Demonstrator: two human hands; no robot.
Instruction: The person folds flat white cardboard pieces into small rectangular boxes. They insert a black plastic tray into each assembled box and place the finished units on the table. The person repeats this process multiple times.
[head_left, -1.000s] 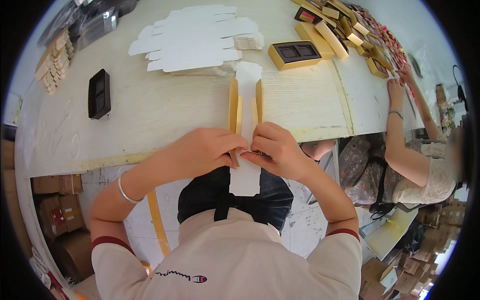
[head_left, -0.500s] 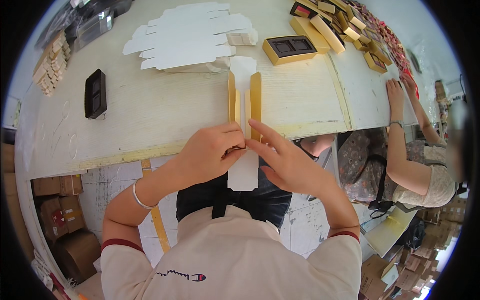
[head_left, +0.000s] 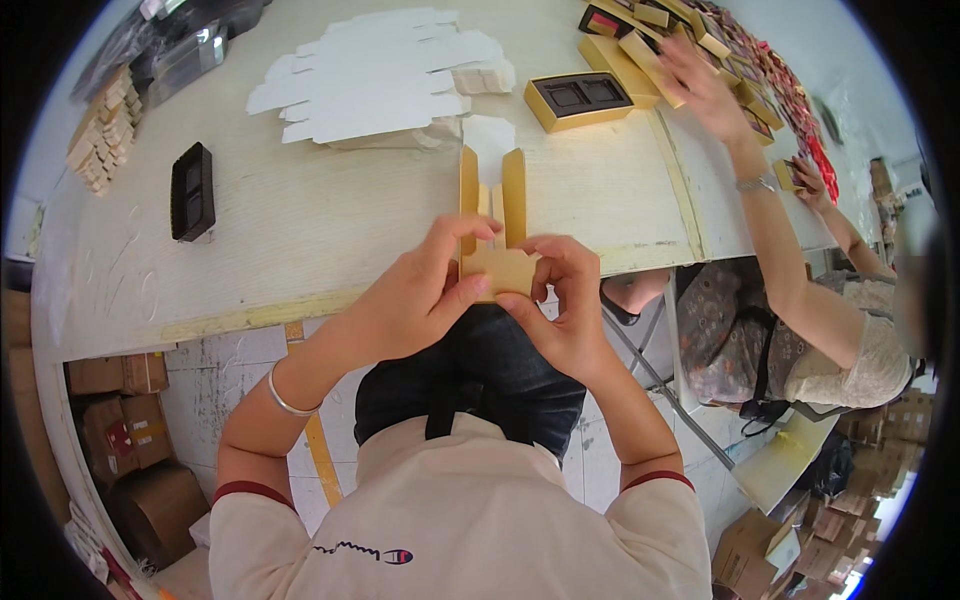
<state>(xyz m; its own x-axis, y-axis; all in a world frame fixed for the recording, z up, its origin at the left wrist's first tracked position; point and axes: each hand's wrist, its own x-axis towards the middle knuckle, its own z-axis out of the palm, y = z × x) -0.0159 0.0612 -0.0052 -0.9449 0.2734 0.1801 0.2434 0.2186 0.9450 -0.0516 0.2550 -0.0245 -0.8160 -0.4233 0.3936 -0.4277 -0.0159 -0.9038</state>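
A partly folded gold cardboard box [head_left: 513, 195], pale inside, lies at the table's front edge with its two long sides upright. Its near end is bent up into a gold panel [head_left: 500, 272]. At the panel's left end, my left hand [head_left: 425, 290] pinches the card between thumb and fingers. My right hand [head_left: 565, 305] grips the right end the same way, fingers curled behind and thumb in front. The far flap [head_left: 488, 133] lies flat, white side up. Beyond it rests a stack of flat white box blanks [head_left: 375, 75].
A black plastic tray [head_left: 192, 192] sits at the left. At the back right are a gold box with a black insert [head_left: 578, 98] and several other gold boxes. A co-worker's hand [head_left: 705, 90] reaches over them. Small pale pieces [head_left: 103, 130] are heaped far left.
The near end of the box, white and flat before, is now folded up with its gold side showing. Both my hands have shifted to its ends. The co-worker's arm has reached toward the gold boxes.
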